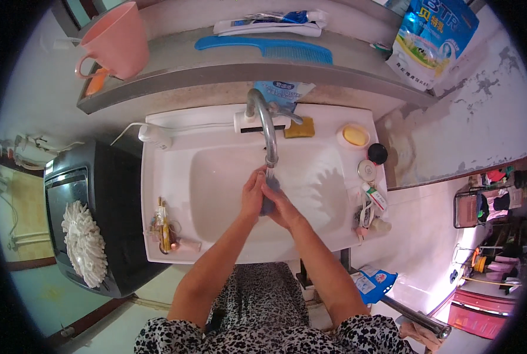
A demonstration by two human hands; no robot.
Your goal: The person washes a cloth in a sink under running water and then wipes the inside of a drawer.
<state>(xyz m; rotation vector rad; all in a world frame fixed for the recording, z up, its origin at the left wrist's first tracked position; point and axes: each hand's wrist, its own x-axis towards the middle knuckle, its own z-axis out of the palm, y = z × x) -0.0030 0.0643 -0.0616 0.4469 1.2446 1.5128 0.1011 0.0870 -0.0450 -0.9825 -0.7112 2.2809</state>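
Hands (267,197), grey cloth (268,203), mid-basin (216,177)

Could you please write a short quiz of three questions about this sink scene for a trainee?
1. True or false: both hands hold a grey item under the tap.
2. Multiple choice: What lies on the shelf above the sink? A) a blue comb B) a red kettle C) a frying pan
3. Short answer: What stands in the black bucket on the person's left?

Key
1. True: the left hand and the right hand close on the grey item under the metal tap, over the white sink.
2. A: the blue comb lies near the pink cup.
3. A white mop head, in the black bucket.
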